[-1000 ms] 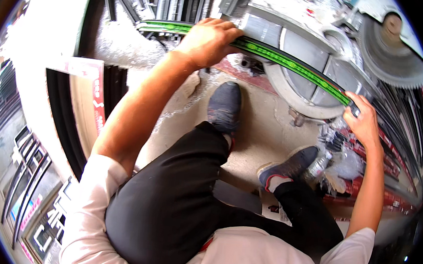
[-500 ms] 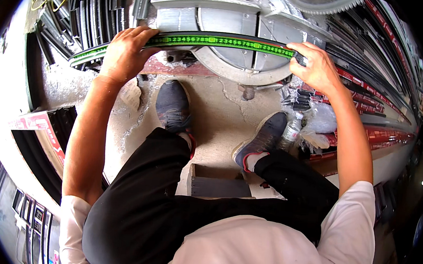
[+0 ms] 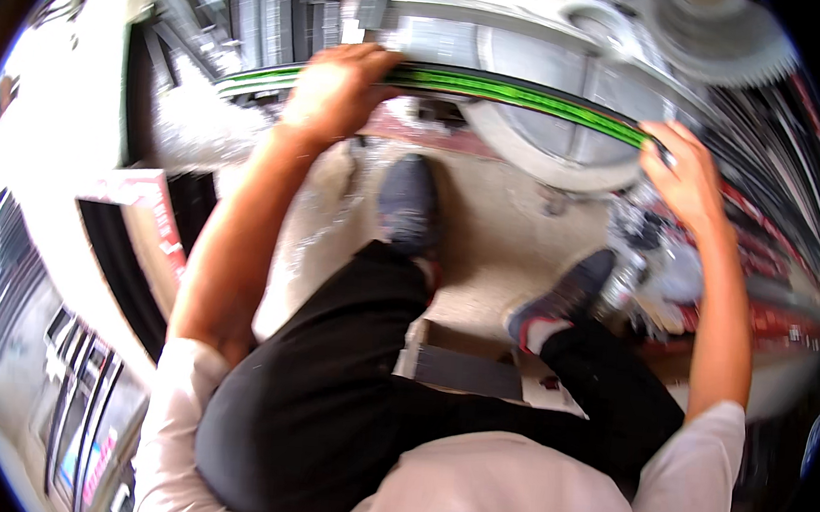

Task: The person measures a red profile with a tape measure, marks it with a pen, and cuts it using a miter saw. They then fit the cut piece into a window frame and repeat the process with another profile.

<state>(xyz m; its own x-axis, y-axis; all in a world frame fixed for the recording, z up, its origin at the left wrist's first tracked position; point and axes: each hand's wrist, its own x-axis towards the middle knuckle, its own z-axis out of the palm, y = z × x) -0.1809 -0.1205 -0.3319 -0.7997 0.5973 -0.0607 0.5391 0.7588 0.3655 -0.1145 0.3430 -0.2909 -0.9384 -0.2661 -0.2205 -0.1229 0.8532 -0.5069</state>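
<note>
A bright green measuring tape [image 3: 528,100] stretches between my hands, lying along a long, thin black strip [image 3: 473,72]. My left hand [image 3: 341,92] is closed over both, its fingers wrapped across the strip's far side. Past this hand, the strip and a green band carry on to the left. My right hand [image 3: 684,167] grips the right end, with a small dark piece showing at its fingers. Motion smears the tape's markings. Behind the strip is the round grey base of a mitre saw [image 3: 613,123], which the strip partly covers.
A toothed circular blade [image 3: 721,40] hangs at the far right. Dark profiles [image 3: 265,14] stand at the far left, and more lie on the right. A plastic bottle [image 3: 625,278] is beside my right shoe [image 3: 566,292]. A small open box [image 3: 469,367] sits between my legs.
The whole scene has shifted right in view and become blurred, as if my head turned left. Both hands keep their grip on the strip and tape, whose right end now slopes lower.
</note>
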